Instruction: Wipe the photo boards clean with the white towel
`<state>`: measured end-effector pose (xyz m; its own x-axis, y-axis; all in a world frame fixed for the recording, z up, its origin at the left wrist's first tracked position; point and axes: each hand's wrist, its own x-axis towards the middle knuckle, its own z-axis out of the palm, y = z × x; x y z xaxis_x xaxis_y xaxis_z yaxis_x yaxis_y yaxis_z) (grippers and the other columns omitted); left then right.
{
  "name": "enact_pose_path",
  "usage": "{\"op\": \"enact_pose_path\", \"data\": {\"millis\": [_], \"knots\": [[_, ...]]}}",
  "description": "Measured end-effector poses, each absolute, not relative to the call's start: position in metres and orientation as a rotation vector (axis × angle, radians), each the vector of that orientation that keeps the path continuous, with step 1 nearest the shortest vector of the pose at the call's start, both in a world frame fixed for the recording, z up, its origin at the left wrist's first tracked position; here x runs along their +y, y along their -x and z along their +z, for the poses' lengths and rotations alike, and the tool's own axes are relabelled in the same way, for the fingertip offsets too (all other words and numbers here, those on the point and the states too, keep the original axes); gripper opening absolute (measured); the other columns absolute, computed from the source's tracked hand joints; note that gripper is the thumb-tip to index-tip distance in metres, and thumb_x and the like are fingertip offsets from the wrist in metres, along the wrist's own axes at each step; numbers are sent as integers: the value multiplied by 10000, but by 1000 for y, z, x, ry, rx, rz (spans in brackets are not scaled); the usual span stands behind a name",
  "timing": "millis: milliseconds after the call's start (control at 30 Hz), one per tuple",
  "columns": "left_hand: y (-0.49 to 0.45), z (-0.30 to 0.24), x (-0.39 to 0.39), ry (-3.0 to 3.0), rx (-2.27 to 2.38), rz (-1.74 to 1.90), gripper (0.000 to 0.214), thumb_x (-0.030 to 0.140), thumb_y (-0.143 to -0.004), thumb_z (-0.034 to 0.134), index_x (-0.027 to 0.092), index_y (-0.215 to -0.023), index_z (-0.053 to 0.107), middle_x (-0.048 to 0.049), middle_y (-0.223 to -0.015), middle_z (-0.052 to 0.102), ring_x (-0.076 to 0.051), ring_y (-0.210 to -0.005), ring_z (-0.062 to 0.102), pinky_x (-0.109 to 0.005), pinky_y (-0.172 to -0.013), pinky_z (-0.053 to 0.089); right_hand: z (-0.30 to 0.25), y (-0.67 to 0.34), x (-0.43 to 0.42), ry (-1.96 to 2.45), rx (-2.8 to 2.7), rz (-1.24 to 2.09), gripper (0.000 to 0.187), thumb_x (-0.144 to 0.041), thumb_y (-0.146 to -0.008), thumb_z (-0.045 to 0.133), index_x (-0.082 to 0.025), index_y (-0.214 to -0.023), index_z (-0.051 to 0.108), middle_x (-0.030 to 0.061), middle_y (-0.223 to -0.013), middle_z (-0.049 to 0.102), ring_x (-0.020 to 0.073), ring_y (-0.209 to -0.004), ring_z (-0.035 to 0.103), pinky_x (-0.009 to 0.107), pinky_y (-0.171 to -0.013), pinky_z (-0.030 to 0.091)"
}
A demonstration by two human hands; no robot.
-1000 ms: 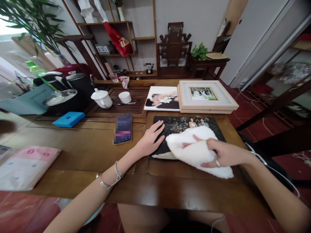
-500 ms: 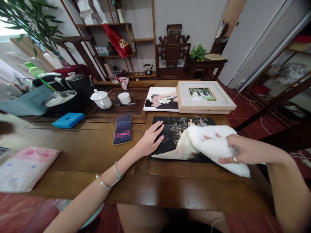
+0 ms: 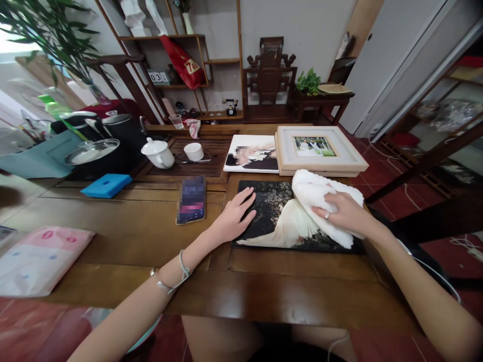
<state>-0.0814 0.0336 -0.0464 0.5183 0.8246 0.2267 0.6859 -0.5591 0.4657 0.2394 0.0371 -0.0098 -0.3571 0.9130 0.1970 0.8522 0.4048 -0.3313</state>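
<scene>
A dark wedding photo panel (image 3: 271,211) lies flat on the wooden table. My left hand (image 3: 237,216) rests on its left edge, fingers spread flat. Over the panel's right part, my right hand (image 3: 341,213) grips a bunched white towel (image 3: 309,188), which covers the upper right of the picture. The pale dress shows to the left of the towel, while the couple's upper bodies are hidden under it. A ring is on my right hand, and a bracelet circles my left wrist.
Behind the panel lie another photo panel (image 3: 251,153) and a pale picture frame (image 3: 320,166). A phone (image 3: 191,200), a blue box (image 3: 106,185) and a pink-and-white packet (image 3: 45,261) lie leftward. A lidded white cup (image 3: 157,153) and a small bowl (image 3: 193,151) stand on the tea tray.
My right hand has pushed the towel away from me, toward the panel's far right corner, covering the couple's upper bodies. My left hand stays in place.
</scene>
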Motion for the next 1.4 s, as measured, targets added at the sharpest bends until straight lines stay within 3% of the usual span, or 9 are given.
{"op": "enact_pose_path", "data": {"millis": [133,267,433,633,833,1000,1067,1267,1400], "knots": [[81,-47,34,-2454,1265,609,477,300,-967,406,159,-1422,396,-139,-1548,301,-266,-1447,241,-509,-1154,287,-10,-210,19,1278,-2512,159,138,-241,-792,556,-186,-689,630,172,-1295,606,351,-1327,441,603,-1123,263],[82,-47,35,-2450,1253,602,482,278,-960,408,172,-1429,390,-143,-1549,295,-278,-1448,237,-524,-1151,284,-8,-165,-17,960,-2700,140,97,-167,-732,596,-166,-718,692,193,-1444,462,361,-1384,352,652,-1126,192],[83,-46,35,-2439,1196,585,497,228,-935,419,175,-1428,403,-152,-1550,285,-290,-1450,229,-523,-1153,282,-13,-138,-48,763,-2747,-51,91,-243,-686,702,-154,-699,702,246,-1359,532,427,-1312,429,642,-1060,338],[86,-49,37,-2418,1190,590,546,276,-928,465,186,-1455,358,-150,-1562,259,-298,-1454,212,-538,-1156,265,-27,-112,-70,859,-2595,-409,144,-231,-796,622,-148,-699,689,239,-1246,620,386,-1181,561,560,-974,469],[83,-53,37,-2447,1226,628,499,295,-955,409,171,-1437,372,-152,-1549,293,-280,-1448,235,-534,-1144,288,-15,-132,-39,1087,-2577,-3,106,-223,-728,629,-169,-780,704,214,-1273,605,371,-1126,586,503,-919,480],[80,-52,36,-2453,1278,597,498,319,-965,399,131,-1425,388,-157,-1549,292,-275,-1449,233,-517,-1147,293,3,-156,29,1388,-2460,321,235,-347,-855,517,-186,-740,644,119,-844,693,270,-831,621,375,-738,464],[80,-50,35,-2456,1284,584,497,317,-967,393,117,-1423,391,-162,-1549,289,-275,-1449,231,-511,-1150,291,7,-158,53,1390,-2370,538,283,-406,-859,524,-189,-700,610,72,-784,679,231,-755,601,334,-697,437],[81,-50,34,-2459,1284,612,487,313,-966,397,116,-1411,404,-169,-1536,306,-283,-1436,258,-518,-1137,314,10,-133,104,1204,-2127,1043,255,-399,-823,573,-171,-891,666,55,-940,693,218,-823,594,323,-729,439],[81,-49,35,-2456,1275,633,464,318,-959,413,139,-1387,437,-168,-1496,365,-295,-1409,308,-523,-1121,344,9,-110,123,1096,-2117,1231,241,-371,-791,610,-155,-875,677,74,-909,697,210,-753,591,311,-648,447]]}}
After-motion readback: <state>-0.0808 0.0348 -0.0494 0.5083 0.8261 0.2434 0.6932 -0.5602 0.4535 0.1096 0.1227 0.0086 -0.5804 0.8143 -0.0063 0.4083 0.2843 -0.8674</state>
